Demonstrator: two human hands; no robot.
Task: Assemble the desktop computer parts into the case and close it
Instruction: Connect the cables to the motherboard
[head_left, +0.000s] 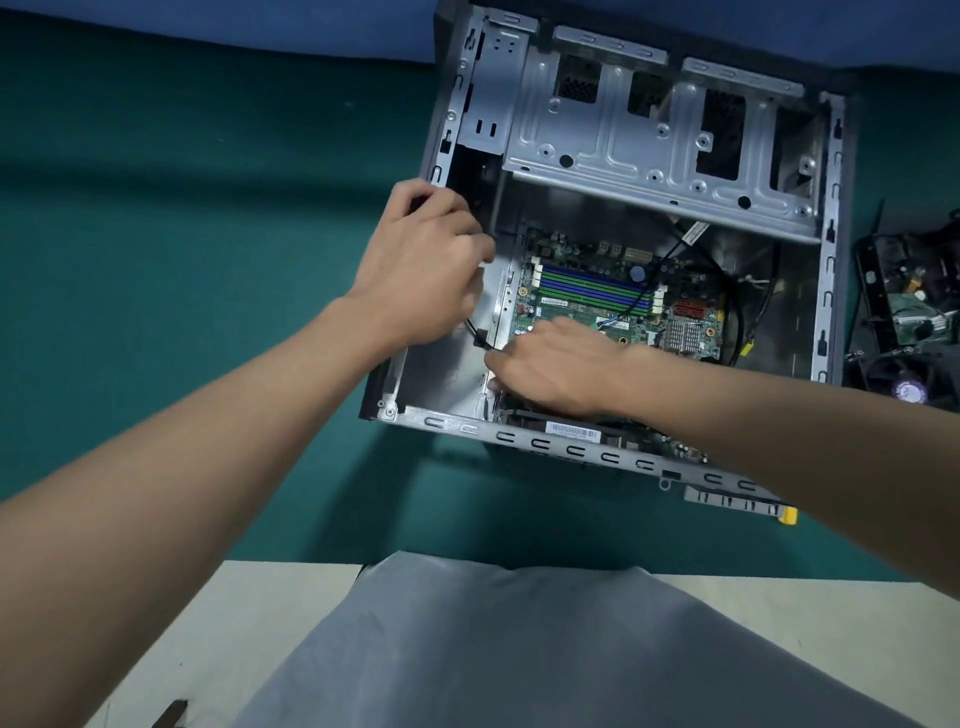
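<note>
Case (828, 270) open-side up, long axis pointing away, left hand (426, 260), right hand (550, 364) inside, fingers' grip unclear

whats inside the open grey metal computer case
A green motherboard with blue and green memory slots, black cables, silver drive cage. The left hand and right hand hide the board's left edge.

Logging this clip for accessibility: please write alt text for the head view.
Two bare hands work inside an open desktop case on a green surface: left hand curled at its left wall, right hand over the motherboard. What either holds is hidden; loose parts lie at right.
</note>
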